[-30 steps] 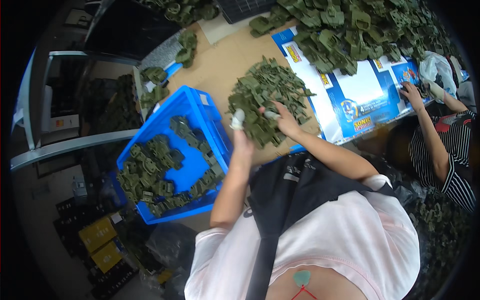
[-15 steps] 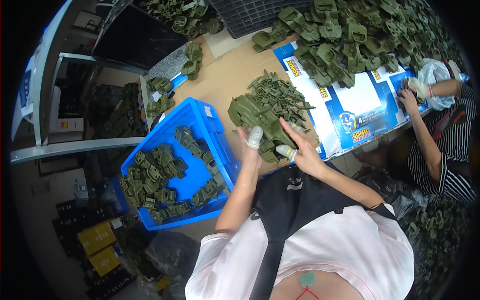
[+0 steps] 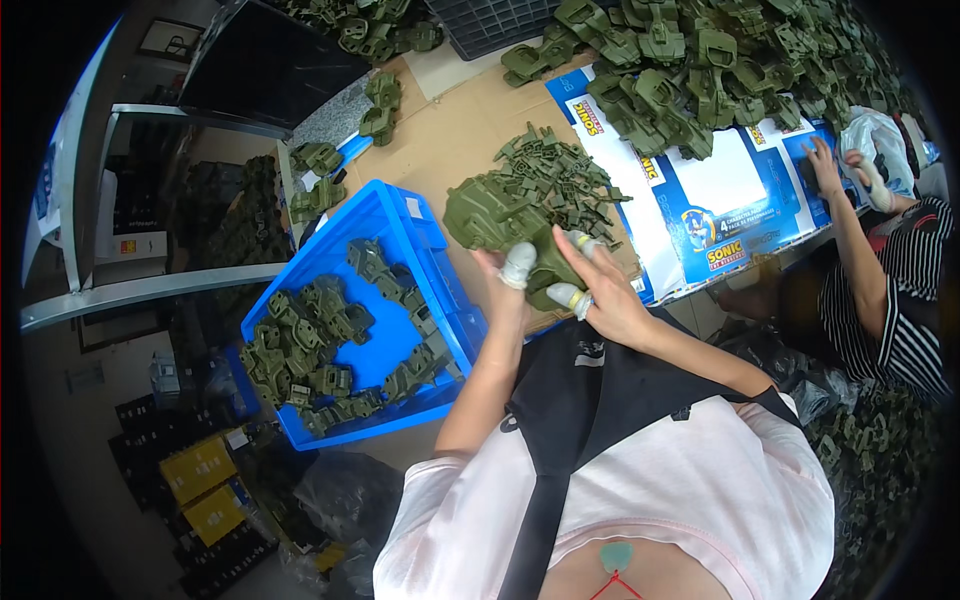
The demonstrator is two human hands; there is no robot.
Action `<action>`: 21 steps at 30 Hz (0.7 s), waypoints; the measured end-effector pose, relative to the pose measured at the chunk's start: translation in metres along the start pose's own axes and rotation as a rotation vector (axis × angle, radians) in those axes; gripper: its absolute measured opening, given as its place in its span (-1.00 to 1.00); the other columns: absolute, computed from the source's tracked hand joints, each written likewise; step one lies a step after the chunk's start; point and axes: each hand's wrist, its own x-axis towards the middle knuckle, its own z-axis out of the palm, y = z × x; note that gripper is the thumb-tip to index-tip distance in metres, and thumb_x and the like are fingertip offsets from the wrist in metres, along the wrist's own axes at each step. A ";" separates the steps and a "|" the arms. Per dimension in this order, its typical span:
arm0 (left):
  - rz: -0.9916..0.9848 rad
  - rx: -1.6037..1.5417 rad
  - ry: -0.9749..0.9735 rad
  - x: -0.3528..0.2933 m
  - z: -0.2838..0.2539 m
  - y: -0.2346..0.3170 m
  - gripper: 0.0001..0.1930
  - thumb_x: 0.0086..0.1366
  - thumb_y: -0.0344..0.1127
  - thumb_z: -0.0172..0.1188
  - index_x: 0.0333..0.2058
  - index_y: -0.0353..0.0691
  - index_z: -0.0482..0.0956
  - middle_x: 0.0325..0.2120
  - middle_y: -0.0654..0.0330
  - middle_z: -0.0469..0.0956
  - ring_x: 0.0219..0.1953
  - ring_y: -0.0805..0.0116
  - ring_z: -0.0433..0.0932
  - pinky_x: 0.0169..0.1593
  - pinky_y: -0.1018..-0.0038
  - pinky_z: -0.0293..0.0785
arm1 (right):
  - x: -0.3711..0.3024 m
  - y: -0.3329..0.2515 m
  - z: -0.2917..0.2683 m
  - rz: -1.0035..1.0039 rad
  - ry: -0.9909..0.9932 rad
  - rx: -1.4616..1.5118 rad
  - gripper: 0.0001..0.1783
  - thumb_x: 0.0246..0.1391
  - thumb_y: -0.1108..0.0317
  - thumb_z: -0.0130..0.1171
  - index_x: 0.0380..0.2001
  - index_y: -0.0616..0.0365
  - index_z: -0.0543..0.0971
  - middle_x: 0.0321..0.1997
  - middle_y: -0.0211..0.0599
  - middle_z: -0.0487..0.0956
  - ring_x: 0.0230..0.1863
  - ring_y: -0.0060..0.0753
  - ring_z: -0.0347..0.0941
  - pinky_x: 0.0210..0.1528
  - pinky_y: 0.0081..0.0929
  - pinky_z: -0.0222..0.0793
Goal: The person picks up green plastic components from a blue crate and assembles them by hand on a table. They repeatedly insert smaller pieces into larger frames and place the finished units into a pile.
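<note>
My left hand (image 3: pixel 508 285) and my right hand (image 3: pixel 612 305) grip an olive-green moulded plastic toy vehicle body (image 3: pixel 492 215) between them. White covers are on some of my fingertips. The left thumb presses the near side of the body, while the left fingers are mostly hidden beneath it. My right fingers lie along its right end, with the thumb close to the left one. Just beyond the body, a heap of small green plastic parts (image 3: pixel 565 175) lies on the cardboard (image 3: pixel 440 135).
At the left stands a blue bin (image 3: pixel 375 200) containing several green parts (image 3: pixel 310 325). Larger green pieces (image 3: pixel 700 70) are piled at the far right, beyond a blue-and-white printed sheet (image 3: pixel 715 190). A black crate (image 3: pixel 490 22) sits at the back. A co-worker's hands (image 3: pixel 825 165) are at the right.
The vehicle body has turned and shifted slightly left in my hands. My right fingers have moved inward over its right end. The co-worker's hands have moved apart.
</note>
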 end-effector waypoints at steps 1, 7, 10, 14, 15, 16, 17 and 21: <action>-0.034 0.036 0.007 0.002 -0.002 0.007 -0.33 0.16 -0.35 0.14 0.19 -0.01 0.00 0.08 0.19 0.21 0.05 0.32 0.29 0.06 0.38 0.29 | 0.000 0.002 -0.001 -0.025 -0.053 -0.028 -0.26 0.06 0.22 0.06 0.26 0.07 0.00 0.17 0.14 0.17 0.16 0.06 0.13 0.18 -0.30 0.00; -0.112 -0.206 -0.005 0.005 -0.020 -0.003 -0.50 0.23 -0.23 0.05 0.12 -0.04 0.15 0.00 0.18 0.34 0.02 0.25 0.36 0.04 0.20 0.35 | -0.005 0.027 -0.008 0.473 -0.121 1.218 -0.26 0.10 0.20 0.04 0.26 0.04 -0.03 0.27 -0.10 0.08 0.28 -0.31 -0.01 0.20 -0.41 0.04; -0.084 -0.040 -0.036 -0.002 -0.019 -0.006 -0.39 0.20 -0.21 0.10 0.18 -0.03 0.06 0.08 0.13 0.22 0.12 0.23 0.23 0.16 0.18 0.18 | -0.007 0.034 -0.011 0.658 -0.233 1.253 -0.25 0.04 0.26 0.12 0.25 0.06 0.03 0.22 -0.13 0.15 0.23 -0.33 0.09 0.14 -0.41 0.14; 0.405 0.521 -0.121 -0.010 0.016 0.066 0.00 -0.13 -0.12 0.37 0.22 -0.13 -0.08 0.13 0.03 0.13 0.20 0.09 0.07 0.26 0.20 -0.15 | -0.013 0.047 -0.053 0.177 -0.143 0.209 -0.34 -0.04 0.36 0.18 0.16 0.13 0.20 0.00 -0.17 0.41 0.01 -0.38 0.35 -0.01 -0.46 0.26; 0.558 0.894 -0.218 -0.012 0.020 0.078 0.09 -0.23 -0.09 0.43 0.22 -0.16 -0.09 0.12 -0.03 0.16 0.21 0.02 0.06 0.27 0.19 -0.18 | -0.022 0.048 -0.064 0.187 -0.163 0.047 -0.35 -0.03 0.31 0.16 0.15 0.15 0.21 0.02 -0.03 0.40 0.02 -0.19 0.36 0.04 -0.39 0.23; 0.702 1.343 -0.531 -0.013 0.037 0.089 -0.03 -0.14 -0.19 0.37 0.21 -0.17 -0.02 0.10 -0.09 0.18 0.21 -0.06 0.04 0.27 0.17 -0.20 | -0.028 0.041 -0.072 0.218 -0.214 -0.021 -0.33 -0.07 0.33 0.17 0.14 0.17 0.21 0.03 0.02 0.39 0.04 -0.11 0.33 0.05 -0.37 0.22; 0.598 1.434 -0.777 -0.017 0.056 0.095 -0.11 -0.10 -0.26 0.29 0.20 -0.18 0.01 0.09 -0.10 0.21 0.19 -0.08 0.07 0.27 0.15 -0.19 | -0.031 0.031 -0.078 0.234 -0.283 -0.081 -0.32 -0.11 0.34 0.17 0.13 0.19 0.22 0.03 0.07 0.37 0.06 -0.03 0.30 0.07 -0.34 0.21; -0.127 1.170 -1.293 -0.012 0.037 0.041 -0.21 -0.09 -0.44 0.09 0.20 -0.18 0.04 0.05 -0.08 0.28 0.14 -0.06 0.16 0.25 0.17 -0.09 | -0.033 0.015 -0.077 0.229 -0.589 -0.187 -0.32 -0.15 0.48 0.02 0.13 0.35 0.14 0.00 0.26 0.33 0.04 0.09 0.29 0.09 -0.27 0.20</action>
